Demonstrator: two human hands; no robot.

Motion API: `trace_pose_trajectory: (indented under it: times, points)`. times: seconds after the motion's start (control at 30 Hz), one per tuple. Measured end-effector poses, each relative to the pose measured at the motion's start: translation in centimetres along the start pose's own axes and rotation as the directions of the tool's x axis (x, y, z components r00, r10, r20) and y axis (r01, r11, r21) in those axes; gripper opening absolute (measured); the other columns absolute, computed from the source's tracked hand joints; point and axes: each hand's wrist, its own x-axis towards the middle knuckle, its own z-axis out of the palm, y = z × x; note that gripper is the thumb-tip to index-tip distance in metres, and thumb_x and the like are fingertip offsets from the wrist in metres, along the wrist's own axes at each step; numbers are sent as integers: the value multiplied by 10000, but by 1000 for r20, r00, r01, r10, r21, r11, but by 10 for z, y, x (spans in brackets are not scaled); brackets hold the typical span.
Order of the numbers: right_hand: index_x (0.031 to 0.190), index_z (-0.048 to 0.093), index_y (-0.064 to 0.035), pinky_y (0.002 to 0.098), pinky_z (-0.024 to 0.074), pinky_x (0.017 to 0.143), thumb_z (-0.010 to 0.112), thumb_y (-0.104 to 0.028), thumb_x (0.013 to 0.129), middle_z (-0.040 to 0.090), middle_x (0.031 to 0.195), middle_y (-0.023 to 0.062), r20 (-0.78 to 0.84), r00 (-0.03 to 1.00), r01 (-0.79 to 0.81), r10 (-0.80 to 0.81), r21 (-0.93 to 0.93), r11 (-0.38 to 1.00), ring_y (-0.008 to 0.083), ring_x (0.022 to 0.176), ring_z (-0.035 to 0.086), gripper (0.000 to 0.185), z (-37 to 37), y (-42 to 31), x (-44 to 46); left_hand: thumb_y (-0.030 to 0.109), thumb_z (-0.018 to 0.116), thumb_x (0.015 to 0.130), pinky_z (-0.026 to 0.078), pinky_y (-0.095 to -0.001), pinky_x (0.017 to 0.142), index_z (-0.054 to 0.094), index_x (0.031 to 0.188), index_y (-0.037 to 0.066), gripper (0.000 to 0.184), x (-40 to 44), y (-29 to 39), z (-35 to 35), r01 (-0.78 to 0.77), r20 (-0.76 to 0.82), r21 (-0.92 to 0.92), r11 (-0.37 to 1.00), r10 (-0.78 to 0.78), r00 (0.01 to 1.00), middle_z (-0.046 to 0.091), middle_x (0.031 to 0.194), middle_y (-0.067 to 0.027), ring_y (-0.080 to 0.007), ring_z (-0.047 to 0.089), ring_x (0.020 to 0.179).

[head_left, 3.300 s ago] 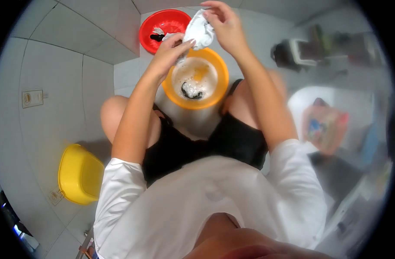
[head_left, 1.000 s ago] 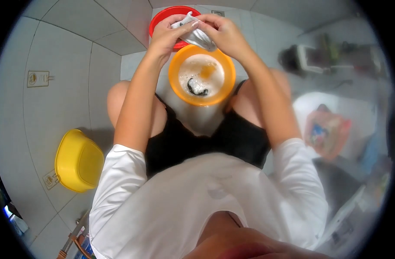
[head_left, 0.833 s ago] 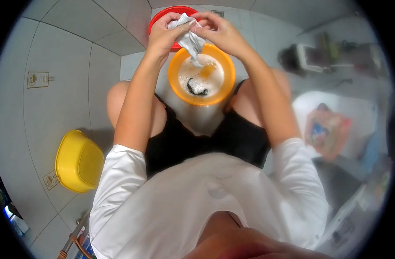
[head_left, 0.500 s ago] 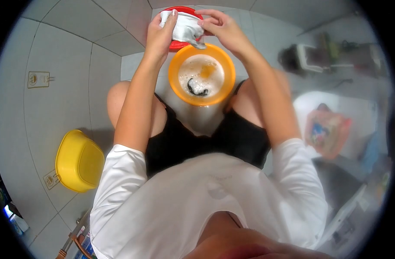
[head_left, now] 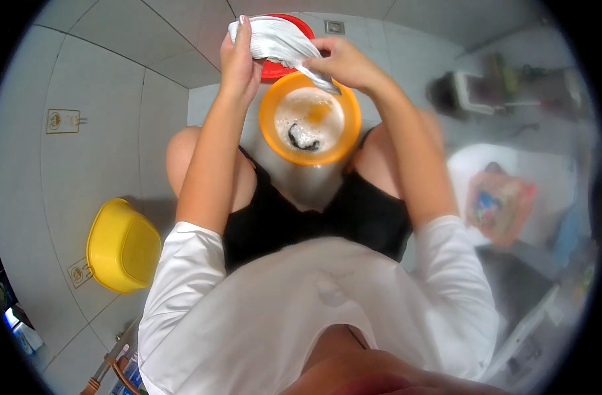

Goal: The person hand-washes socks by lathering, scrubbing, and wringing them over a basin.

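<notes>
A white sock point(head_left: 278, 41) with a ribbed end and a greyish tip stretches between my two hands. My left hand point(head_left: 238, 62) is closed on the ribbed end, thumb on top. My right hand point(head_left: 346, 64) pinches the sock lower down, near its tip, which hangs over the far rim of the orange basin point(head_left: 269, 128). Cloudy, foamy water point(head_left: 294, 108) fills that basin, and a dark curved shape with foam inside it shows at the surface. Behind the sock is a red basin point(head_left: 274, 71), partly covered by it.
A yellow basin point(head_left: 122, 247) hangs on the tiled wall at left. A floor drain point(head_left: 334, 27) lies beyond the basins. To the right are a white tub point(head_left: 462, 161) with an orange-pink bag point(head_left: 502, 204) in it and blurred items. My knees flank the orange basin.
The sock has been drawn out longer and flatter. My right hand has moved right and toward me with the tip, while the left has shifted slightly left. A drain has come into view.
</notes>
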Motion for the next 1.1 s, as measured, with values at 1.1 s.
trace_pose_trajectory:
  times: [1.1]
  points:
    - [1161, 712, -34, 207, 468, 662, 768, -152, 896, 618, 799, -54, -455, 885, 170, -101, 113, 979, 31, 736, 560, 296, -15, -10, 0, 2, 557, 921, 481, -447, 1084, 506, 1314, -80, 405, 20, 11, -20, 214, -34, -186, 959, -224, 974, 589, 1325, -194, -317, 586, 1234]
